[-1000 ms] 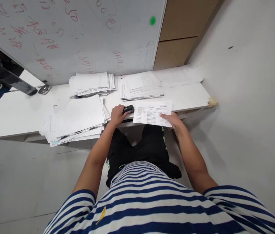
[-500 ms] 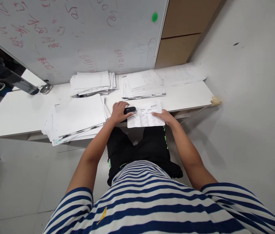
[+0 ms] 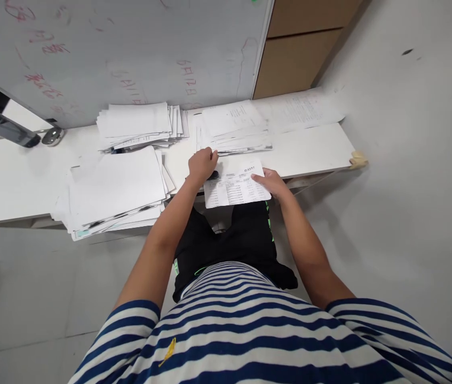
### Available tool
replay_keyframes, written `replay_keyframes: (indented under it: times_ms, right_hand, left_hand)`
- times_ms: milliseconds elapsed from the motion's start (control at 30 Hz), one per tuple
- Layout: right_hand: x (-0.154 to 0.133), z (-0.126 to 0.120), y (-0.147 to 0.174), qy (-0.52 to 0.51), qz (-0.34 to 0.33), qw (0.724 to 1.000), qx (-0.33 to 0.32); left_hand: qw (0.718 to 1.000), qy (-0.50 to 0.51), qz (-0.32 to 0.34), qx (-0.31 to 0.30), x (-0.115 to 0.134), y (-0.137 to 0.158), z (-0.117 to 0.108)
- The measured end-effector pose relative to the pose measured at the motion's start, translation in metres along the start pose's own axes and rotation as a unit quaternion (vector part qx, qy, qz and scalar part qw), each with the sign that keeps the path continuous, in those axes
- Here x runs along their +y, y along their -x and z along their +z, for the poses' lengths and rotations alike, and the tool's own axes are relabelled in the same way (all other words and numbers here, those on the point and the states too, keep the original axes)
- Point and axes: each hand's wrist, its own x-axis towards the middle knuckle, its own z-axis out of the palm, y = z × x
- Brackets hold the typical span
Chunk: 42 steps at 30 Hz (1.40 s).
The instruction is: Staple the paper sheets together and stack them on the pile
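A printed sheet of paper [image 3: 234, 191] with tables of text lies at the table's front edge, its lower part jutting over my lap. My right hand [image 3: 272, 183] grips its right side, thumb on top and the other fingers underneath. Over the upper left corner of the sheet, my left hand [image 3: 203, 165] is closed and bears down on a black stapler [image 3: 214, 175]. Only the stapler's rounded end shows; the hand covers the rest. Whether more than one sheet is held, I cannot tell.
Paper stacks stand on the narrow white table [image 3: 309, 149]: a large left stack [image 3: 117, 181], a back stack [image 3: 137, 122] and a right stack [image 3: 234, 125]. A computer mouse [image 3: 53, 136] and a dark bottle-like cylinder [image 3: 13, 130] are at far left. Behind rises a whiteboard [image 3: 149, 48].
My left hand has shifted up onto the stapler and curled its fingers, covering most of it. My right hand still holds the sheet. The view has shifted slightly.
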Motion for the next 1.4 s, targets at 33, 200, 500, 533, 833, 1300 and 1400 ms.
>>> replay_keyframes:
  times_ms: [33, 200, 500, 533, 833, 1300, 1400]
  right_hand:
    - [0.0, -0.001, 0.0, -0.02, 0.01, 1.0, -0.006]
    - [-0.003, -0.002, 0.001, -0.068, 0.048, 0.997, -0.008]
    - [-0.003, 0.0, -0.001, -0.071, 0.048, 0.996, -0.005]
    - [-0.003, 0.0, -0.002, -0.067, 0.045, 0.997, -0.005]
    - [0.003, 0.0, -0.007, -0.058, 0.039, 0.997, -0.014]
    - [-0.013, -0.054, 0.071, 0.02, -0.079, 0.966, 0.247]
    - [-0.01, -0.046, 0.071, -0.026, -0.04, 0.973, 0.226]
  left_hand:
    - [1.0, -0.009, -0.005, -0.003, 0.0, 0.001, 0.002]
    - [0.999, -0.033, 0.006, -0.003, 0.001, 0.0, 0.014]
    - [0.999, 0.024, 0.01, 0.021, -0.003, -0.002, 0.011]
    - [0.998, 0.045, 0.008, 0.044, -0.003, 0.0, 0.005]
    - [0.989, 0.021, 0.095, 0.113, -0.042, 0.062, -0.013]
    - [0.989, -0.081, 0.091, 0.087, -0.064, 0.042, 0.02]
    - [0.989, -0.082, 0.089, 0.09, -0.065, 0.046, 0.023]
